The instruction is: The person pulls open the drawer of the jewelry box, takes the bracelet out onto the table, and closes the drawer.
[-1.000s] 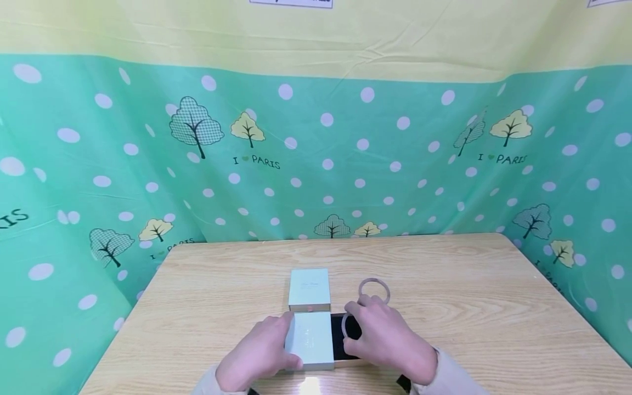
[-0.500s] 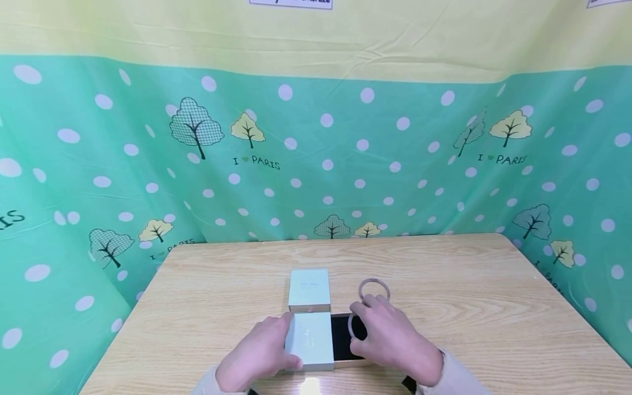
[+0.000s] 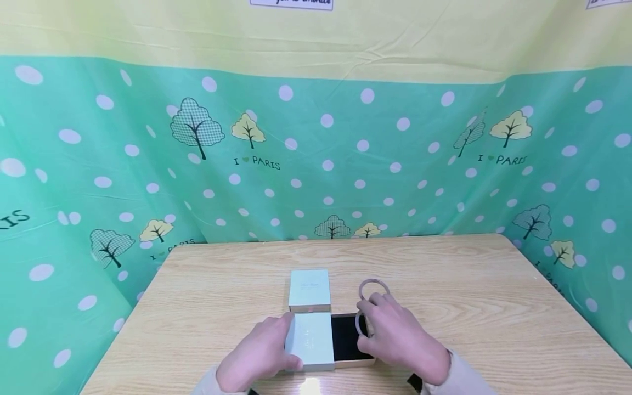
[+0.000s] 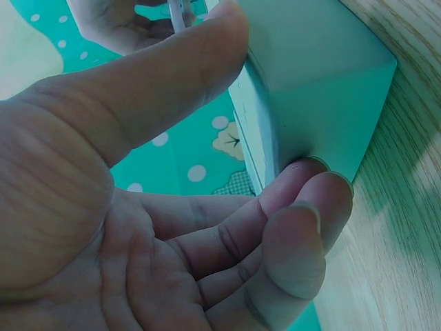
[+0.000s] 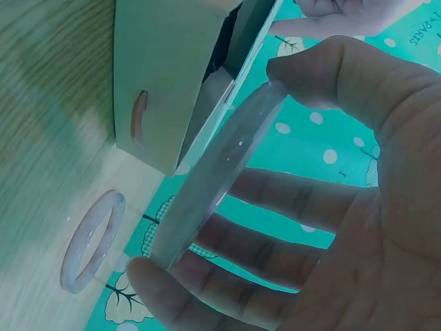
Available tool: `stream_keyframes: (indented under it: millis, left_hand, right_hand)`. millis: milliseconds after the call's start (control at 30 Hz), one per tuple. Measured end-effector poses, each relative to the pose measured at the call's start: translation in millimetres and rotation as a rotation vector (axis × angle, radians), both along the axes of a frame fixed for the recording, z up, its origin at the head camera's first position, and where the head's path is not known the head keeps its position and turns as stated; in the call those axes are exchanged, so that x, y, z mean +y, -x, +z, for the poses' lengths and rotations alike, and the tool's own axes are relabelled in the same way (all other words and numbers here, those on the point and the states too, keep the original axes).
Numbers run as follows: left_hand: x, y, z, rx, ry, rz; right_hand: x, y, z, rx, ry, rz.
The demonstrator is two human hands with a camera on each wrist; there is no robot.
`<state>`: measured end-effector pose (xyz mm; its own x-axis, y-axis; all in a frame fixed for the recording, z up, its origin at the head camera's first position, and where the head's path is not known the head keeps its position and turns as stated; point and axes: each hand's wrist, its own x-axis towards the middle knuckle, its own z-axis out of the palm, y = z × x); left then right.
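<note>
My left hand [image 3: 261, 345] grips the left end of a pale blue drawer box [image 3: 310, 341], its thumb on one side and fingers against the other. The box's tray [image 3: 345, 337], lined in black, is slid out to the right. In my right hand [image 3: 397, 334] a pale translucent bangle [image 5: 217, 179] is pinched between thumb and fingertips, tilted at the tray's right end. Nothing else is visible in the exposed part of the tray. A second bangle [image 3: 373, 281] lies on the table just beyond the right hand.
Behind the drawer box stands another pale blue box [image 3: 309, 288], closed, with their edges close together. Both sit on a wood-grain table [image 3: 222, 285]. A green and yellow printed curtain [image 3: 316, 137] hangs behind the table and along its sides.
My right hand has shifted slightly to the right with the bangle, uncovering more of the black tray. The left hand and the boxes have stayed in place.
</note>
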<state>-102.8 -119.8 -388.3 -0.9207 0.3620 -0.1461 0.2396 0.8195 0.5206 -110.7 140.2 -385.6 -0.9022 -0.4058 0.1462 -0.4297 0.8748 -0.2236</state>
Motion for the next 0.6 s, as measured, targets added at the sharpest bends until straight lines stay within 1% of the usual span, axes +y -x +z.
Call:
stream_keyframes:
  millis: [333, 600]
  left_hand:
    - [-0.5, 0.7, 0.5, 0.001, 0.018, -0.003]
    - [-1.2, -0.6, -0.1, 0.012, 0.017, -0.006]
  right_hand:
    - [4.0, 0.4, -2.1, -0.036, -0.006, -0.022]
    - [6.6, -0.3, -2.4, -0.014, -0.014, -0.046]
